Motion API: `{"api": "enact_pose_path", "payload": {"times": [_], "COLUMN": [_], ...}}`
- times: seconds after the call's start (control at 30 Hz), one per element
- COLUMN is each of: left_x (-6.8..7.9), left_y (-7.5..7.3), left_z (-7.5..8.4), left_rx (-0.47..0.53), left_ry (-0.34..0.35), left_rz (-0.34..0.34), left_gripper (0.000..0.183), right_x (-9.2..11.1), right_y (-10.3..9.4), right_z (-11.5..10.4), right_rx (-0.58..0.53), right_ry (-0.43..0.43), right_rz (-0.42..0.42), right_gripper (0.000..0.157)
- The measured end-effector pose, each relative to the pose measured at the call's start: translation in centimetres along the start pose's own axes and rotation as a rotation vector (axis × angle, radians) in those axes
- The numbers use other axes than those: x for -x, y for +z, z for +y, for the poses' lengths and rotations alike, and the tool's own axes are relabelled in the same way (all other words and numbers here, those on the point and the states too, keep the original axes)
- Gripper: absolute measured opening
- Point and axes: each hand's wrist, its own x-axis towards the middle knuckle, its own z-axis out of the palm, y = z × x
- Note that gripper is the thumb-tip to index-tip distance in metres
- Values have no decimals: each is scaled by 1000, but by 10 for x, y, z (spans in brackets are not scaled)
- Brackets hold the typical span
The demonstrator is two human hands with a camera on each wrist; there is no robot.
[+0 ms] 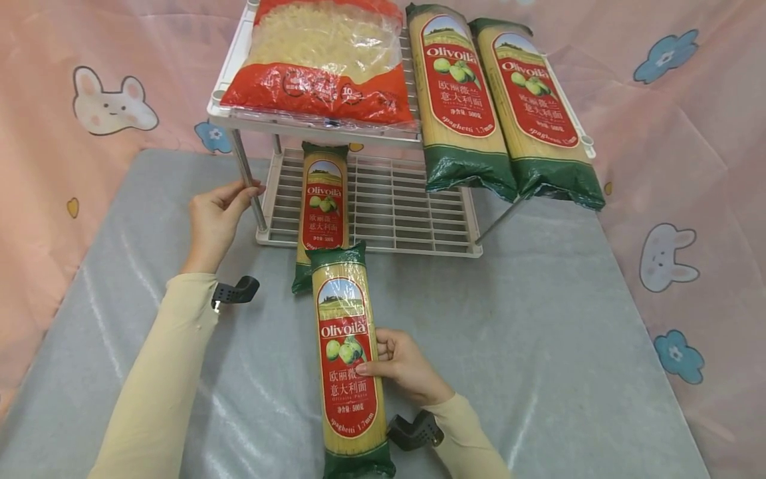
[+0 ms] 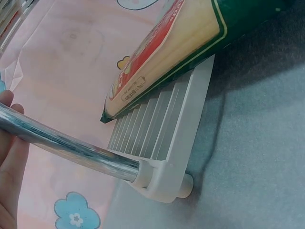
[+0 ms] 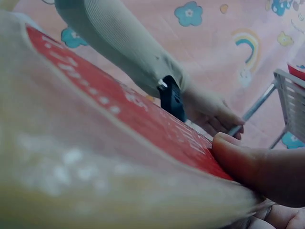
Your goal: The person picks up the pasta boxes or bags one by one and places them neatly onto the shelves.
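My right hand [image 1: 409, 366] grips a spaghetti packet [image 1: 350, 359] by its right edge, thumb on the red label, in front of the rack. With thumb and fingers my left hand [image 1: 218, 219] holds the front left metal post [image 2: 71, 143] of the two-tier white rack [image 1: 419, 251]. A second spaghetti packet [image 1: 325, 199] lies on the lower shelf, its green end jutting past the front edge. The held packet overlaps that end in the head view, and whether they touch I cannot tell. Close up in the right wrist view, the held packet [image 3: 119, 138] looks blurred.
On the upper shelf lie a red bag of pasta [image 1: 323, 60] at the left and two spaghetti packets, one [image 1: 461, 100] beside the other [image 1: 535, 113], both overhanging the front. Grey cloth [image 1: 538, 332] covers the table. A pink patterned curtain [image 1: 706, 166] hangs behind.
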Motion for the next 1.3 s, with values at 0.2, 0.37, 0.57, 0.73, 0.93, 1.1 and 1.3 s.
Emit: {"api": "enact_pose_path", "payload": {"times": [0.2,0.37,0.57,0.73,0.93,1.1,1.3], "left_x": [-1,-2,-1,0,0,-1,-2], "left_y": [-1,0,0,0,-1,-2,-2], "left_z": [-2,-1,0,0,-1,0,0], "left_rx": [22,30,22,33,10,-5,-10], "left_ry": [4,21,22,18,9,-10,-13], "left_rz": [5,5,7,5,-13,-26,-28], "left_gripper": [30,29,27,27,29,29,29], "right_x": [3,2,-1,-8,-23,-43,-70], "right_y": [-14,-27,-43,-58,-78,-96,-118], "right_z": [-5,-15,-31,-44,-61,-74,-86], "right_rx": [26,74,108,139,212,264,328], "right_ry": [-33,-62,-86,-94,-90,-63,-88], "right_rz": [34,72,114,154,204,243,270], "right_gripper": [38,38,38,38,35,36,38]}}
